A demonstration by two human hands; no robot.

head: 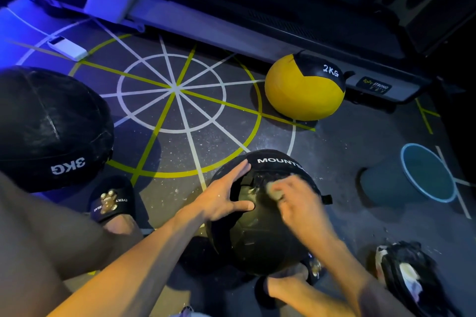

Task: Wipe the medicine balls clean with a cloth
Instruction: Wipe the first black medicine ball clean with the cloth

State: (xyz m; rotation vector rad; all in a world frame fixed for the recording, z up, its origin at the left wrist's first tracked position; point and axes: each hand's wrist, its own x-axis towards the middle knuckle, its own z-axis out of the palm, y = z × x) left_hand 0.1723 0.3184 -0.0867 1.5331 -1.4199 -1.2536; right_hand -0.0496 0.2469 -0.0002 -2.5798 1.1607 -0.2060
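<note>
A black medicine ball marked MOUNTS sits on the floor between my feet. My left hand rests flat on its upper left side, fingers spread and straight. My right hand is blurred on the ball's top and pinches a small pale cloth against the surface. A larger black ball marked 3KG lies at the left. A yellow and black ball marked 2KG sits at the back, by the treadmill.
A treadmill base runs along the back. A blue-rimmed bucket stands at the right. A black bag with pale rags lies at the lower right. A white power strip lies at the far left. My sandalled foot is beside the 3KG ball.
</note>
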